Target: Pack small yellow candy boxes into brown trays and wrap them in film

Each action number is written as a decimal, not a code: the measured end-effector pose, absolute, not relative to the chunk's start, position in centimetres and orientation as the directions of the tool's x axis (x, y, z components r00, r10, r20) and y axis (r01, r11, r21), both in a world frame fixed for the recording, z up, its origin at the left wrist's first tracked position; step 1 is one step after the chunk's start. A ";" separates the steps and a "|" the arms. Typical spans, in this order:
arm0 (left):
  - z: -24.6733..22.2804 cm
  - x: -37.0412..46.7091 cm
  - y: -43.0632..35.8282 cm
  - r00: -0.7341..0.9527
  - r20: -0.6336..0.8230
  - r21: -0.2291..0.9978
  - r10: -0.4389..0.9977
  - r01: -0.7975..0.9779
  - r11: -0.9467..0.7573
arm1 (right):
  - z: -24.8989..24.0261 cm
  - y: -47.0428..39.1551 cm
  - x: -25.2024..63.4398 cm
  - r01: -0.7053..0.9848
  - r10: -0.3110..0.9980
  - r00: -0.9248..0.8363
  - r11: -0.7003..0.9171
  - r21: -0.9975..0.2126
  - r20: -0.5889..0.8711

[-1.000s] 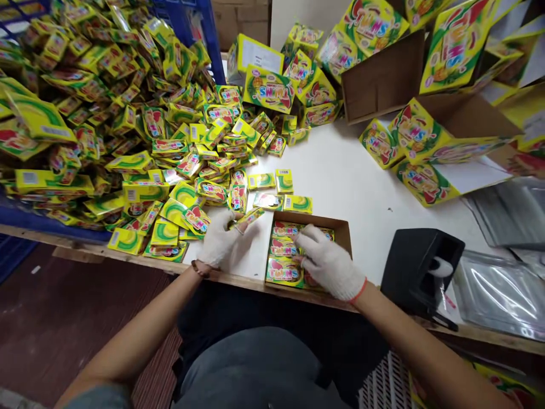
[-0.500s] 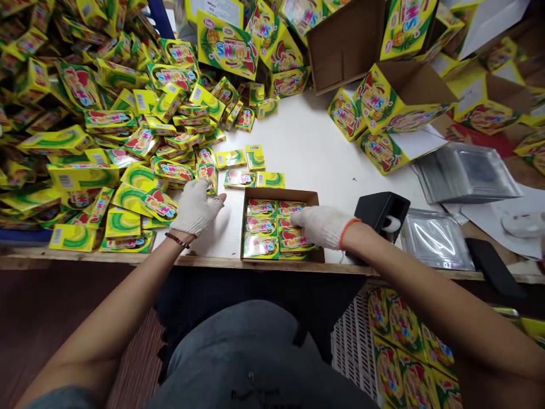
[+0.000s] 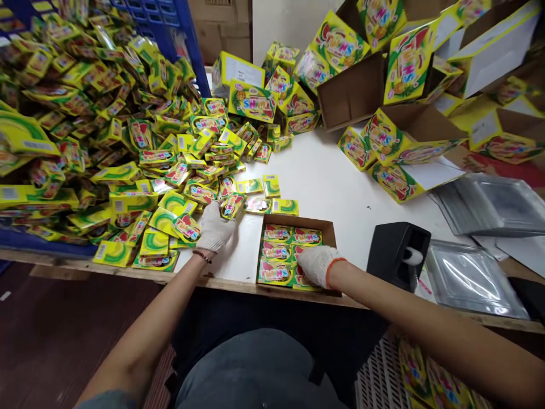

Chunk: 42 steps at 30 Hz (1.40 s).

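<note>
My left hand (image 3: 216, 228), in a white knit glove, is closed on a small yellow-green TWINS box (image 3: 233, 205) at the edge of the pile. In front of me sits an open brown cardboard tray (image 3: 330, 228), with rows of small TWINS boxes (image 3: 276, 251) lying flat in it. My right hand (image 3: 318, 266), also gloved, rests over the right-hand column of these boxes. Its fingertips point down and are mostly hidden, so I cannot see whether they grip one. Just behind the tray lie several loose boxes (image 3: 285, 207).
A large heap of TWINS boxes (image 3: 140, 133) covers the left side, before a blue crate (image 3: 181, 34). Bigger display cartons (image 3: 385, 133) are stacked at the back right. A black tape dispenser (image 3: 394, 255) and clear plastic trays (image 3: 472, 278) stand right of the tray.
The camera view has shifted, so everything sits lower and farther right. My left hand has picked up a small box from the pile edge. My right hand has moved lower over the tray's right column.
</note>
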State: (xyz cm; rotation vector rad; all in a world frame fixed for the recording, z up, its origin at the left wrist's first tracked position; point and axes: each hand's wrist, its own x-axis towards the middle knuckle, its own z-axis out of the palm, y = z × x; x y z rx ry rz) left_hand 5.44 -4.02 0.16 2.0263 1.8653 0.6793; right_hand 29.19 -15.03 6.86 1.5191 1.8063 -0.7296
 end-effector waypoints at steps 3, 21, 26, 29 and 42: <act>1.7 5.6 -6.8 0.188 0.295 0.681 0.937 0.646 -0.344 | 9.1 -14.1 30.5 0.984 0.782 -0.135 0.034 -0.175 -0.609; 6.1 -4.0 -6.4 0.595 -0.025 -0.012 0.803 0.803 -0.595 | 7.7 -9.1 29.8 0.896 0.732 -0.443 0.364 -0.253 -0.518; 6.2 -4.8 -5.1 0.620 -0.022 0.084 0.785 0.783 -0.616 | 5.3 -8.9 27.9 0.882 0.711 -0.472 0.375 -0.286 -0.521; 6.5 -3.0 -5.8 0.596 0.045 0.222 0.802 0.777 -0.589 | 4.2 -9.9 27.9 0.900 0.789 -0.430 0.335 -0.279 -0.438; 7.5 13.7 -11.9 0.775 0.195 0.215 0.601 0.564 -0.797 | 12.9 -12.2 32.2 0.917 0.882 -0.350 0.254 -0.307 -0.316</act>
